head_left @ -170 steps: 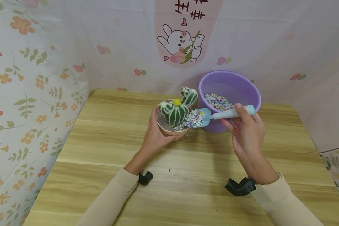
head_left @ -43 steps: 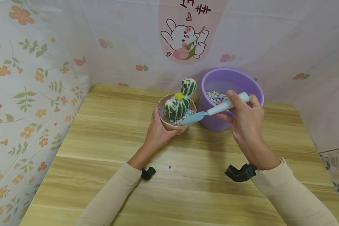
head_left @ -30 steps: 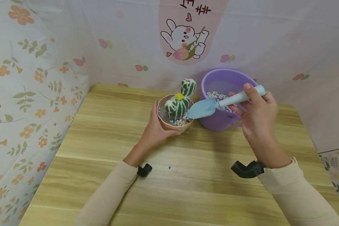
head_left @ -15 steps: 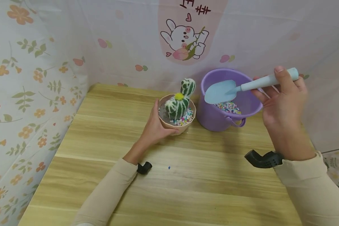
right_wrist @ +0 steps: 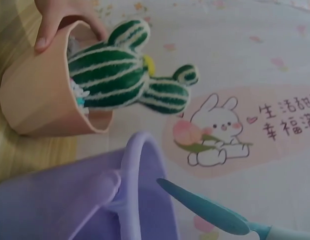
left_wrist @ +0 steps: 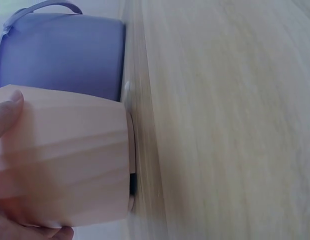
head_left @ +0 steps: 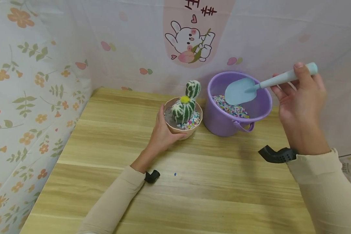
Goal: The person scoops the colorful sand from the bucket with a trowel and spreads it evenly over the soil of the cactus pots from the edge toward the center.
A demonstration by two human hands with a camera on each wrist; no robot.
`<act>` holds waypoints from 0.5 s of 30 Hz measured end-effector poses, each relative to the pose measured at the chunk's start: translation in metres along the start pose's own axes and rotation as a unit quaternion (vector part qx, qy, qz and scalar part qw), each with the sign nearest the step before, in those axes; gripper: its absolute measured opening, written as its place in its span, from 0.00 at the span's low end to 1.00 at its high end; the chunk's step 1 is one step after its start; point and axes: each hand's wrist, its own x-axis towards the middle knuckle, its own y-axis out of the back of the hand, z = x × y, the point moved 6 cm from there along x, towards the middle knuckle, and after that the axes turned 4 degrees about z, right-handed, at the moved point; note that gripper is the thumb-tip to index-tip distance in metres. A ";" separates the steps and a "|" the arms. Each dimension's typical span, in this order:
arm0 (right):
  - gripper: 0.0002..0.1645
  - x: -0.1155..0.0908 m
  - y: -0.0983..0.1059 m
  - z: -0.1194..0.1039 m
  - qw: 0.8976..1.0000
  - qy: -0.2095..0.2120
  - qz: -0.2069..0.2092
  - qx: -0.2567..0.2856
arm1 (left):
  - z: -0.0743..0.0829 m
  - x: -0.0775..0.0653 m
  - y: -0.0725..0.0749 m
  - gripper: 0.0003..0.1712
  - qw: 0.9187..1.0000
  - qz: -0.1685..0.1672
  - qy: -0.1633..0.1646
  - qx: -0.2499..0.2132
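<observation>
My left hand (head_left: 162, 134) grips the side of a peach faceted flowerpot (left_wrist: 70, 155), thumb at the front and fingers round the far side. A fuzzy green toy cactus (head_left: 183, 110) with a yellow tuft stands in it. Colourful pebbles (head_left: 193, 121) cover the right part of the grey fill. My right hand (head_left: 302, 100) holds a light blue trowel (head_left: 241, 91) by its handle, thumb on top. The trowel's blade carries no pebbles and hangs over the mouth of a purple bucket (head_left: 222, 122), where more small pebbles (head_left: 231, 108) lie at the bottom.
The bucket stands right beside the pot on the wooden table (head_left: 193, 195), close to the cloth-covered wall (head_left: 128, 42). Its handle (head_left: 247, 126) hangs at the front. A tiny blue pebble (head_left: 175, 174) lies on the table before the pot.
The trowel emptied its pebbles into the pot, then my right hand carried it up and right, over the bucket. My left hand has stayed on the pot.
</observation>
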 end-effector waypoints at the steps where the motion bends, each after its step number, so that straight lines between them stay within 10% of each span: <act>1: 0.12 0.003 0.000 0.000 1.000 -0.001 0.001 -0.002 | 0.000 0.000 0.000 0.78 1.000 0.003 0.000 0.001; 15: 0.13 0.045 0.011 0.017 0.998 -0.029 0.029 -0.046 | 0.000 -0.001 -0.007 0.78 0.999 0.028 0.019 0.009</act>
